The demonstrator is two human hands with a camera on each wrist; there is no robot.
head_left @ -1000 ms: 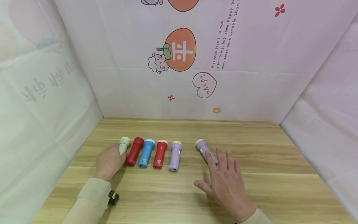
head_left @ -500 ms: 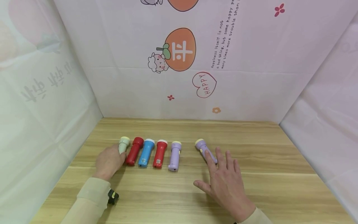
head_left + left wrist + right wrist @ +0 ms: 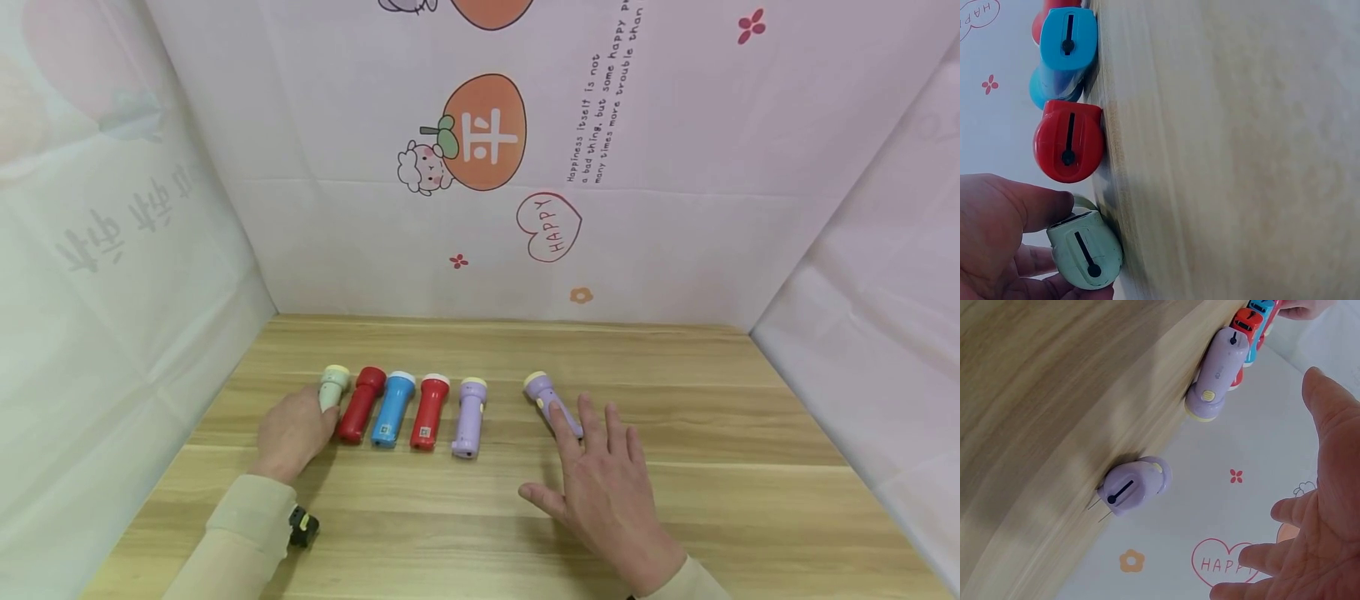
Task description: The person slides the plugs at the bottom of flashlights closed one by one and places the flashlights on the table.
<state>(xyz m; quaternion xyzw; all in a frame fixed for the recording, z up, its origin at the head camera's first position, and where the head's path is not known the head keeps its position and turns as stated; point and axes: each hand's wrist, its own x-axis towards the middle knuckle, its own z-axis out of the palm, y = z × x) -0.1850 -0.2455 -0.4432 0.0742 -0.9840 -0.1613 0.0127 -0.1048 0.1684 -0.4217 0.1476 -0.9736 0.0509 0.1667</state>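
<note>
My left hand [image 3: 292, 433] grips a pale green flashlight [image 3: 333, 390] lying at the left end of a row. In the left wrist view the thumb lies along one side of this green flashlight [image 3: 1088, 253], fingers around the other. Beside it lie a dark red flashlight [image 3: 362, 406], a blue flashlight [image 3: 393, 408], a red flashlight [image 3: 430, 412] and a purple flashlight [image 3: 469, 417]. Farther right, a second purple flashlight [image 3: 542, 392] lies tilted. My right hand [image 3: 606, 492] is spread above the table near it; in the right wrist view, the fingers are apart from this purple flashlight [image 3: 1132, 487].
The flashlights lie on a wood-grain table [image 3: 420, 533]. White printed cloth [image 3: 360, 250] stands along the back and both sides. Two thin metal prongs [image 3: 1105, 517] stick out from the tilted purple flashlight. A black strap device [image 3: 303, 527] sits on the left wrist.
</note>
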